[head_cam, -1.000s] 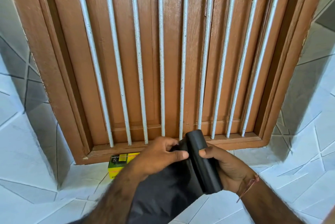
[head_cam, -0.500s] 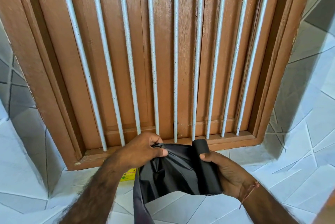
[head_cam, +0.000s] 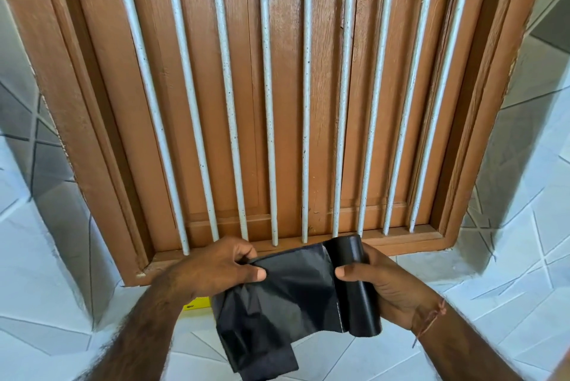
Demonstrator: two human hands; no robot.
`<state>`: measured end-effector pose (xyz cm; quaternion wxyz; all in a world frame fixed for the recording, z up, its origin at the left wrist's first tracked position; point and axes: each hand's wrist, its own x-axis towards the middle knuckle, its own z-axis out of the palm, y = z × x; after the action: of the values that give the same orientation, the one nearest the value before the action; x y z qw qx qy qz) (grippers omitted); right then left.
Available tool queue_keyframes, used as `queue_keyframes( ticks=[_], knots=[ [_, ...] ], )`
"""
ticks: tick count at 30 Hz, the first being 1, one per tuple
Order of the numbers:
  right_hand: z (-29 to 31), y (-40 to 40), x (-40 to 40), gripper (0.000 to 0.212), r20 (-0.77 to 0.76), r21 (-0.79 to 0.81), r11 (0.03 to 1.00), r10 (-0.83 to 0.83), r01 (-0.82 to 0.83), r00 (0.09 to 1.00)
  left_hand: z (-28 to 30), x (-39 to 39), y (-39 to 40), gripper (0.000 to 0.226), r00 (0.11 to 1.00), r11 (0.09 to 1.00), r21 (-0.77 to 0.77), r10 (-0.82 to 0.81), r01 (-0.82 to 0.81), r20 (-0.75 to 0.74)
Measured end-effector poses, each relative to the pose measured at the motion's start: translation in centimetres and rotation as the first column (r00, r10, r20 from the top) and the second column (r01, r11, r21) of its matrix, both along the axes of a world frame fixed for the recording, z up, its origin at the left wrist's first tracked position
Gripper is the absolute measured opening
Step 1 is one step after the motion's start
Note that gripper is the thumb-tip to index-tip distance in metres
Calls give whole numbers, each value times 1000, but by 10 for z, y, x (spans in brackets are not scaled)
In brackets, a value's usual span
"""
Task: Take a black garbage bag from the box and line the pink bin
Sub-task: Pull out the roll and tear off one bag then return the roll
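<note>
The right hand (head_cam: 391, 285) wraps shut around the roll (head_cam: 357, 288) while the left hand (head_cam: 222, 266) pinches the unrolled black bag (head_cam: 287, 297) stretched between them, so an uneven tug risks ripping the thin film away from its tear line beside the roll.

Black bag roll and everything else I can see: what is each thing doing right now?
garbage bag roll: partly unrolled, gripped by the right hand.
unrolled bag: still joined to the roll, crumpled, lower end hanging, pinched by the left hand.
yellow box: on the tiled ledge, mostly hidden.
wooden window shutters: closed behind the white bars.
</note>
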<state>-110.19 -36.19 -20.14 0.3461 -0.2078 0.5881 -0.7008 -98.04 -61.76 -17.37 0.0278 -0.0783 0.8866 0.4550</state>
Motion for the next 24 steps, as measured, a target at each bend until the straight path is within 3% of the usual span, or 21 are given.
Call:
queue_keyframes(
  ticks=[5, 9, 14, 18, 24],
  knots=[
    [6, -5, 7, 55, -110, 91, 995, 61, -51, 992, -8, -8, 28, 25, 998, 997, 81, 19, -14, -57],
    [9, -10, 11, 58, -121, 145, 989, 54, -36, 991, -15, -20, 55, 13, 983, 992, 114, 64, -45, -172],
    [8, -4, 13, 39, 5, 55, 997, 53, -54, 999, -19, -24, 68, 23, 960, 989, 106, 129, -106, -248],
    [4, -9, 18, 45, -40, 33, 999, 31, -29, 999, -20, -27, 76, 23, 946, 992, -27, 106, -120, -305],
    [-2, -18, 23, 44, -83, -36, 998, -55, 52, 995, -27, -28, 79, 25, 901, 973, -47, 191, -226, -390]
  ],
)
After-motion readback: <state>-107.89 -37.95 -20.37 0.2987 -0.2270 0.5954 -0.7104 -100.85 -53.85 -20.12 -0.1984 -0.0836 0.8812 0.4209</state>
